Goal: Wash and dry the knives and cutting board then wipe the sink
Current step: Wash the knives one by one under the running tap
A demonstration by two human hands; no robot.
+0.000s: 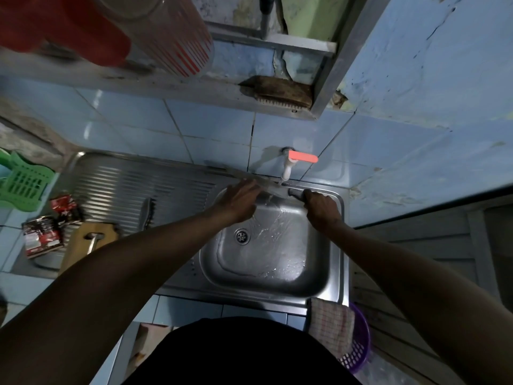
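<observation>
Knife [273, 190]: wet, slippery, stiff; handle gripped in right hand [320, 208] fingers; blade rubbed beneath left hand [238, 202] fingers, grip indiscernible.

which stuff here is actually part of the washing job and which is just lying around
In use: long steel knife, wooden cutting board, steel sink, white tap with red handle, checked cloth.
Lying about: green plastic basket, red sachets, scrubbing brush.
</observation>
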